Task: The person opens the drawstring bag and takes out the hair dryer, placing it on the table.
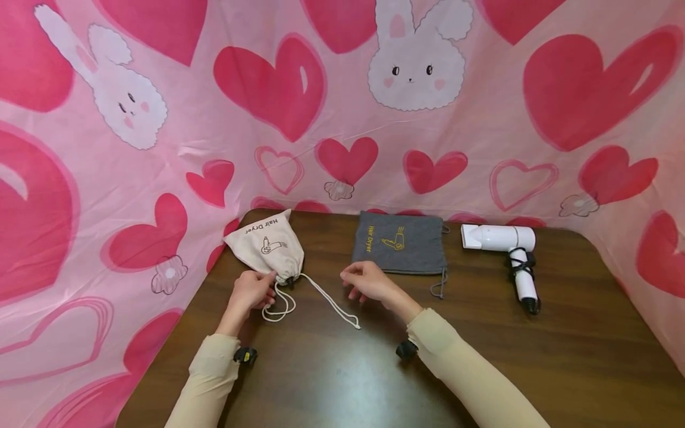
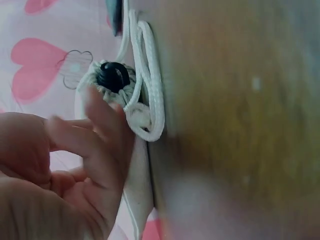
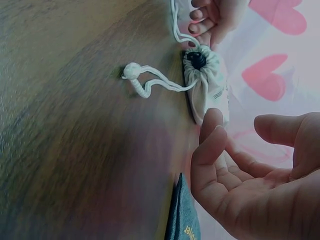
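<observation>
A cream drawstring bag (image 1: 270, 242) printed "Hair Dryer" lies on the left of the table, its gathered mouth towards me. A black loop (image 2: 113, 76) pokes out of that mouth. White drawstrings (image 1: 332, 302) trail from both sides of the neck. My left hand (image 1: 253, 289) is beside the neck, fingertips right at the cloth and cord, with a gap between thumb and fingers in the left wrist view. To the right of the cords, my right hand (image 1: 369, 282) hovers with loosely bent fingers and nothing in them, near the front edge of a grey drawstring bag (image 1: 407, 244).
On the right of the table (image 1: 342, 380) lies a white hair dryer (image 1: 497, 238), its black cord wrapped round the handle. The grey bag lies flat at the back middle. A pink curtain (image 1: 342, 119) with hearts and rabbits surrounds the table's back and sides.
</observation>
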The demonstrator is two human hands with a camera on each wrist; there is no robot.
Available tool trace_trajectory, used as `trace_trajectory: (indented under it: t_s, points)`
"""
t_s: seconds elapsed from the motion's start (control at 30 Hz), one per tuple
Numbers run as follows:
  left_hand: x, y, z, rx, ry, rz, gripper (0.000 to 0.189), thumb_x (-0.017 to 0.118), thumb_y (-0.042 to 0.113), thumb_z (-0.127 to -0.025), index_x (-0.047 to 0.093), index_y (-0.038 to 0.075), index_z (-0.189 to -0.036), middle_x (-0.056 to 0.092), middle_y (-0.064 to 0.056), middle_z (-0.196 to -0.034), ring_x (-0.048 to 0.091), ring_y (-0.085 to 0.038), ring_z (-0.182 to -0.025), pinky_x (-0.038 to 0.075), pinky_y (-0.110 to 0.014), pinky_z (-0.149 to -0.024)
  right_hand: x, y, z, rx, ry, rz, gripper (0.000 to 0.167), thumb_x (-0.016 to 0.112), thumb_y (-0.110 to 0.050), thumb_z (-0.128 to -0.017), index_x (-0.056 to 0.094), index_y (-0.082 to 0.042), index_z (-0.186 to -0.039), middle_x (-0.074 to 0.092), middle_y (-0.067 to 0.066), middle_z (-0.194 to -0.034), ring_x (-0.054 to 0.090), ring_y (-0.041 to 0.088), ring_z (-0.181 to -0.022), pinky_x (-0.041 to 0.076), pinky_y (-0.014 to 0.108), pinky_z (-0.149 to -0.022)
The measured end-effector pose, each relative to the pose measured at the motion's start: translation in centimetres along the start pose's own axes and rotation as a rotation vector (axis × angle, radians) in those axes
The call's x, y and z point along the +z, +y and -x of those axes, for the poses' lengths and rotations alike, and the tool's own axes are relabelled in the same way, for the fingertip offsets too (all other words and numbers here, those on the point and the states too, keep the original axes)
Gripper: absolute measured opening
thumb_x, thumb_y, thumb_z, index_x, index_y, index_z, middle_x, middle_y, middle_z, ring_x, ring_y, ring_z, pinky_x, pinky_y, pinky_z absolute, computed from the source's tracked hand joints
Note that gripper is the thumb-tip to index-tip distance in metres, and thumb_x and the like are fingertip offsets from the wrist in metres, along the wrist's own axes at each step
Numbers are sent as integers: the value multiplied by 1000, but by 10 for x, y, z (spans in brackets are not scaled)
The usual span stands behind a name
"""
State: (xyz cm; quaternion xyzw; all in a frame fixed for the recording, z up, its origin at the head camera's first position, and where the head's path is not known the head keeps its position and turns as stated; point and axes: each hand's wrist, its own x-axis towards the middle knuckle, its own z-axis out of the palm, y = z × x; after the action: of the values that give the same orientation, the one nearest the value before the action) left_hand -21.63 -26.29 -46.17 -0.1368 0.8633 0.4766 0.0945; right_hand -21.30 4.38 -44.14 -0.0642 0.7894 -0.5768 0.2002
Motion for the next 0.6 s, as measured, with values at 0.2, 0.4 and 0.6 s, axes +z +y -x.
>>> trace_trajectory:
  t_s: [0.2, 0.4, 0.6]
  points:
    - [-3, 0, -4, -11, -20, 59, 39, 61, 31, -107, 72, -7, -106, 71, -6, -68, 69, -13, -54, 50, -24, -48, 1, -2, 0, 3, -14, 2, 33, 62, -19, -107, 66, 8, -126, 73, 20, -107, 67, 15, -67, 51, 29, -54]
    - [-5, 2, -6, -31, -59, 139, 35, 60, 23, -108, 69, -10, -110, 70, -4, -69, 67, -10, -55, 47, -21, -47, 1, -3, -1, 1, -8, 7, 32, 62, -18, -107, 66, 7, -127, 73, 19, -107, 67, 15, -67, 51, 29, -54]
    - [-5, 3, -6, -43, -72, 166, 28, 59, 16, -107, 68, -11, -110, 68, -4, -70, 65, -9, -54, 46, -20, -47, 3, -2, -1, 3, -11, 6, 32, 62, -18, -107, 66, 7, -126, 73, 17, -104, 67, 16, -67, 51, 30, -56]
